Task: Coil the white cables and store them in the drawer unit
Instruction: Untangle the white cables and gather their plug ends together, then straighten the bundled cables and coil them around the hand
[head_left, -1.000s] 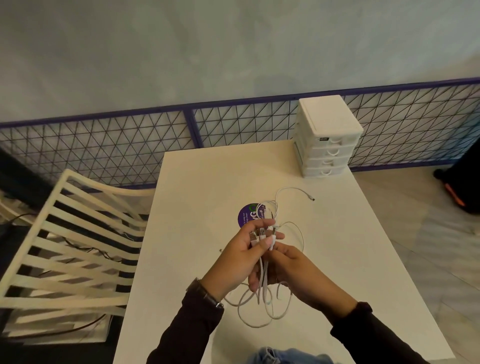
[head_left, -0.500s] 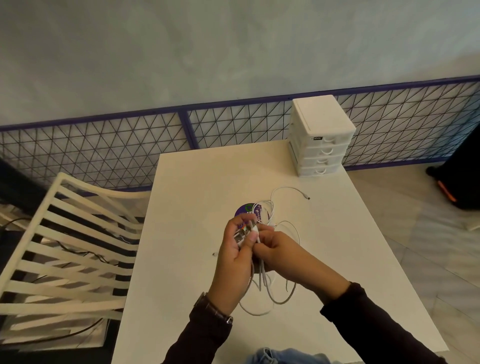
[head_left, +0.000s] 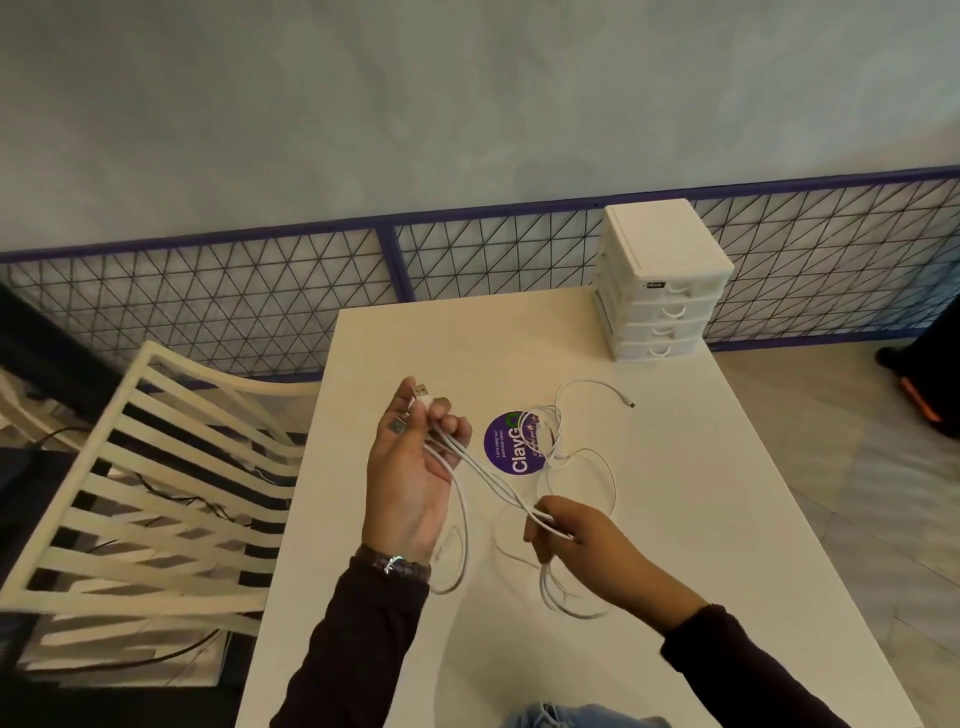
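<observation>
My left hand (head_left: 410, 467) is raised above the white table (head_left: 701, 545) and grips the USB plug ends of the white cables (head_left: 488, 483). The strands run down and right into my right hand (head_left: 571, 535), which pinches them lower along their length. Loose loops hang below both hands. More white cable (head_left: 582, 421) lies tangled on the table beyond, one end trailing toward the right. The white drawer unit (head_left: 660, 280) stands at the table's far right corner, all its drawers closed.
A round purple sticker (head_left: 506, 441) lies on the table under the loose cable. A cream slatted chair (head_left: 156, 493) stands to the left of the table. A purple wire-mesh fence (head_left: 234, 296) runs behind. Someone's dark shoe (head_left: 919, 384) shows at the right edge.
My hands were together on the cable bundle. They have drawn apart: the left rose up and left with the plug ends, the right slid down along the strands.
</observation>
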